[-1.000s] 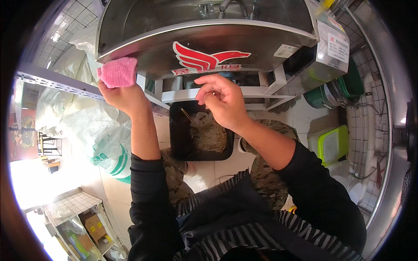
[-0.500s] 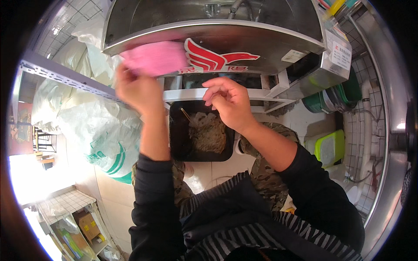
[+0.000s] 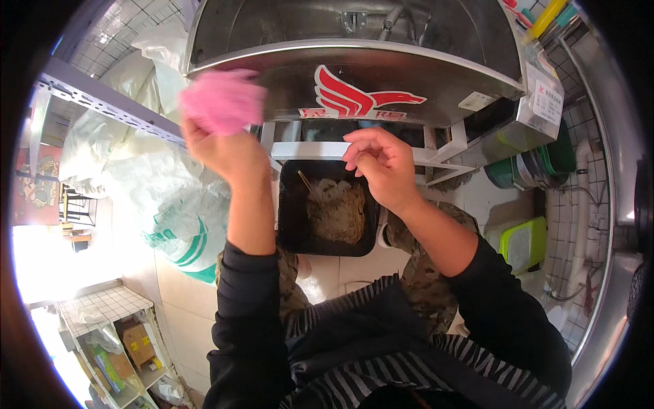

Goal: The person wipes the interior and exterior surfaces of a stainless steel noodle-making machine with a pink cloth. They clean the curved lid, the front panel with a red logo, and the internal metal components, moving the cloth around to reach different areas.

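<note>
A crumpled pink cloth (image 3: 221, 101) is gripped in my left hand (image 3: 221, 151), at the left end of a dark metal front panel with a red wing-shaped emblem (image 3: 361, 95). The cloth looks slightly smeared by motion. My right hand (image 3: 385, 163) hovers near the white frame bar (image 3: 306, 150) below the panel, fingers loosely bent and apart, holding nothing I can see. Beneath it on the floor stands a black bin (image 3: 289, 238) with pale, wet-looking waste (image 3: 337, 217) and a thin stick in it.
Above the panel is an open metal basin (image 3: 272, 31). Full plastic bags (image 3: 180, 211) crowd the left, beside a perforated metal bar (image 3: 112, 105). Green tubs (image 3: 501, 174) and a lime-green box (image 3: 523, 244) stand at right. A shelf unit (image 3: 129, 320) is at lower left.
My left hand has drawn the pink cloth leftward along the panel to its left end, and the cloth is more bunched. The whole view has shifted a little; my right hand keeps its pose.
</note>
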Motion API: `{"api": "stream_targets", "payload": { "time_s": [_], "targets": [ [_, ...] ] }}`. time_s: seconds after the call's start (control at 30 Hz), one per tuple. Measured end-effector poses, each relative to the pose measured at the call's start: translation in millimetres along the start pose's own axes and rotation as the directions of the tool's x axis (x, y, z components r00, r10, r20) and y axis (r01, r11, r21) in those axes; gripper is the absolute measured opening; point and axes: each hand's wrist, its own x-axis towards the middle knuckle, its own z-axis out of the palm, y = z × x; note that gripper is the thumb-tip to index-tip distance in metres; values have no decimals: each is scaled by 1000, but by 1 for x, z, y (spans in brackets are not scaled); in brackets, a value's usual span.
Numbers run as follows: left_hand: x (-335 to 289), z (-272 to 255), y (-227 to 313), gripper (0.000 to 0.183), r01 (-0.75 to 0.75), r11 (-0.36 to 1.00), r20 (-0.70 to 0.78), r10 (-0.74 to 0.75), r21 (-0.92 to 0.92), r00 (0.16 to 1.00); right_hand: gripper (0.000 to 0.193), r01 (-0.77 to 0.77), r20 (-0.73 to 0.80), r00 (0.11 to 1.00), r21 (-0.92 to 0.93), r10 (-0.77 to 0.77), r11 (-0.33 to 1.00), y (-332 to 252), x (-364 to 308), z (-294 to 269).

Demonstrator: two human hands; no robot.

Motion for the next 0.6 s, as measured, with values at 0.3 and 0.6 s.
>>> {"api": "stream_targets", "payload": {
  "time_s": [0.3, 0.6],
  "targets": [
    [-27, 29, 4, 19, 14, 945, 103, -51, 325, 993, 31, -81, 44, 996, 57, 79, 995, 14, -2, 6],
    [2, 13, 4, 15, 189, 977, -70, -196, -99, 978, 27, -137, 38, 990, -9, 138, 990, 16, -1, 8]
  ]
}}
